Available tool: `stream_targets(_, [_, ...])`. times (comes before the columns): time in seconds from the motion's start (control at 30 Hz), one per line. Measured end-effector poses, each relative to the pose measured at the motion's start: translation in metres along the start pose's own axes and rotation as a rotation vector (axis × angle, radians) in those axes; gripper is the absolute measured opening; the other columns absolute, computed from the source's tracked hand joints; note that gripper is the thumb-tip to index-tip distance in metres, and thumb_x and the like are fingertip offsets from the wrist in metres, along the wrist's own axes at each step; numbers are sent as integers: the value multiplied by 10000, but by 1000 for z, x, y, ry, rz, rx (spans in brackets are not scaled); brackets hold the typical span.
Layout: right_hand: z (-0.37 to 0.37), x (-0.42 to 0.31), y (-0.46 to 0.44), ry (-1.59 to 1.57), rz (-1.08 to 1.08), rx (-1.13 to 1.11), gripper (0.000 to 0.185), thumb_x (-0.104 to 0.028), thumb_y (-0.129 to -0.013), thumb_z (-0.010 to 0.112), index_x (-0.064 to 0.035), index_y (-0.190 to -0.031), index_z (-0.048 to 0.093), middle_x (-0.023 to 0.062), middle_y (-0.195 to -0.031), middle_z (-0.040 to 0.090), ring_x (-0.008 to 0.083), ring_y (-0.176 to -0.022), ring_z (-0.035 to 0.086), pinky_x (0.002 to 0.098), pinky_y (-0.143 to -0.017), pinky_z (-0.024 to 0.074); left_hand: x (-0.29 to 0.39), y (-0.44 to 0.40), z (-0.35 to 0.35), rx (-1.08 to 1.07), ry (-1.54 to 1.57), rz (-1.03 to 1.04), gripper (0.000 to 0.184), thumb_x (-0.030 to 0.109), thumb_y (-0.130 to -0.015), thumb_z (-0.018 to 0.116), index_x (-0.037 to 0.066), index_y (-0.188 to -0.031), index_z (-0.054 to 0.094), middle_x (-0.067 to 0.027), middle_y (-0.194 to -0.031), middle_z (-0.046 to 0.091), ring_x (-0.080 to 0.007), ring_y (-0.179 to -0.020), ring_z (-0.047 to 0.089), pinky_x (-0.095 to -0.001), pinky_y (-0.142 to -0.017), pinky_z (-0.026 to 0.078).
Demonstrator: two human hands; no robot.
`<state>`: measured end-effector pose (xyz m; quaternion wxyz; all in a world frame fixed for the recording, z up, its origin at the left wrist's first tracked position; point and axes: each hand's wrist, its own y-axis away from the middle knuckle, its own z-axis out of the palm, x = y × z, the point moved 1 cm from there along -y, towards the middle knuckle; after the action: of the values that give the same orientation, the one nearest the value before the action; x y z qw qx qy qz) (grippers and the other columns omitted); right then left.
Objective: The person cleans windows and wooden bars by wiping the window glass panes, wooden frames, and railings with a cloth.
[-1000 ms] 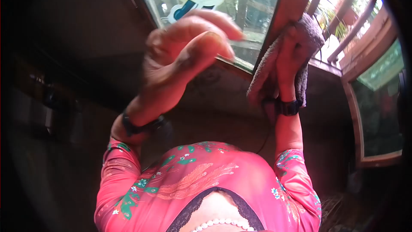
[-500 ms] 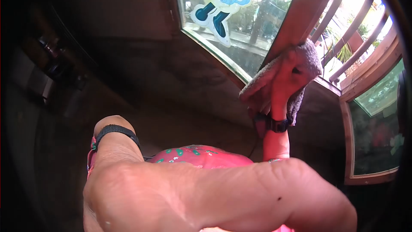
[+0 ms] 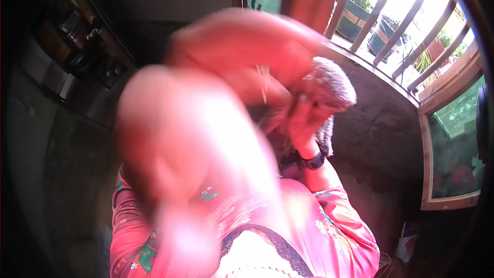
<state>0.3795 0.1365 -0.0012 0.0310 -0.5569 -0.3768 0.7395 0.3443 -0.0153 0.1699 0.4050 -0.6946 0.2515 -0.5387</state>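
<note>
My right hand (image 3: pixel 304 119) is wrapped round a greyish-purple cloth (image 3: pixel 332 85), which bulges above the fingers and hangs beside the dark-banded wrist. My left hand (image 3: pixel 242 46) is large and heavily blurred in front of the camera. It arches over towards the cloth, with its fingers ending beside the cloth and my right hand. Motion smear hides whether it touches or grips the cloth.
A window opening with wooden bars (image 3: pixel 406 15) is at the upper right, with potted plants (image 3: pixel 355 18) behind it. An open glazed casement (image 3: pixel 455 144) stands at the right. Dark shelves (image 3: pixel 77 31) with objects are at the upper left.
My left hand has swung up from low in the foreground towards the cloth. The cloth and my right hand are away from the window frame, lower and further left. The view has shifted.
</note>
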Motion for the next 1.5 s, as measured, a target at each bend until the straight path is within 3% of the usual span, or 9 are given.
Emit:
stream_targets(0.07, [7,-12,2,-107,-195,-83,170,-129,-920,550,7,-938,651,72,-880,642,181,-779,592,343,-726,473,-2,21,-8,318,-647,-292,836,578,-882,583,45,-1458,295,-185,-1517,297,-333,-1401,300,-422,-1089,272])
stream_targets(0.3, [65,3,-1,-850,441,-430,199,-146,-943,559,2,-1069,604,32,-932,610,111,-887,554,289,-825,465,-19,55,-46,558,-689,-379,951,609,-869,593,7,-1489,195,-152,-1444,351,-255,-1350,340,-403,-1120,244])
stream_targets(0.63, [92,143,18,-745,985,-628,296,-249,-973,513,-31,-1168,559,94,-1053,611,189,-960,572,362,-861,468,-22,92,-121,988,-975,-271,643,455,-1032,356,-29,-1450,292,-135,-1484,357,-211,-1367,336,-350,-1143,241])
stream_targets(0.77, [113,201,-1,-634,542,-730,326,-260,-974,507,36,-953,641,136,-778,657,214,-707,606,353,-647,506,-34,106,-150,1111,-963,-235,709,518,-1000,383,-10,-1463,284,-119,-1491,350,-215,-1367,335,-355,-1143,250])
stream_targets(0.9, [109,178,-39,-570,592,-798,239,-165,-1009,394,11,-1013,555,103,-603,617,141,-454,550,249,-406,416,-42,117,-166,1201,-959,-188,775,581,-968,409,10,-1476,275,-103,-1498,342,-219,-1367,335,-360,-1142,259])
stream_targets(1.17, [148,124,-72,-987,314,-788,200,-79,-965,497,5,-1087,631,18,-855,584,49,-720,499,189,-659,405,-49,129,-174,1288,-850,-167,832,697,-885,465,49,-1405,403,-64,-1355,496,-204,-1262,451,-371,-1090,335])
stream_targets(1.3, [155,44,-103,-836,-208,-888,191,-38,-847,575,-30,-1019,657,63,-875,619,161,-804,598,301,-751,468,-45,136,-184,1306,-974,-78,829,649,-925,446,0,-1433,361,-95,-1440,408,-196,-1328,374,-352,-1126,283])
stream_targets(1.37, [165,18,-104,-711,-501,-636,107,-62,-809,604,-30,-909,623,139,-885,625,307,-839,602,391,-755,479,-47,123,-168,1305,-931,-117,777,603,-961,419,-51,-1382,419,-100,-1393,460,-175,-1290,416,-332,-1114,297])
stream_targets(1.5, [185,-28,-121,-652,-637,-597,112,-59,-799,603,-31,-905,622,143,-883,621,314,-836,596,395,-755,477,-45,119,-163,1213,-917,-160,722,599,-984,352,-24,-1315,503,-83,-1302,534,-155,-1204,481,-306,-1056,356])
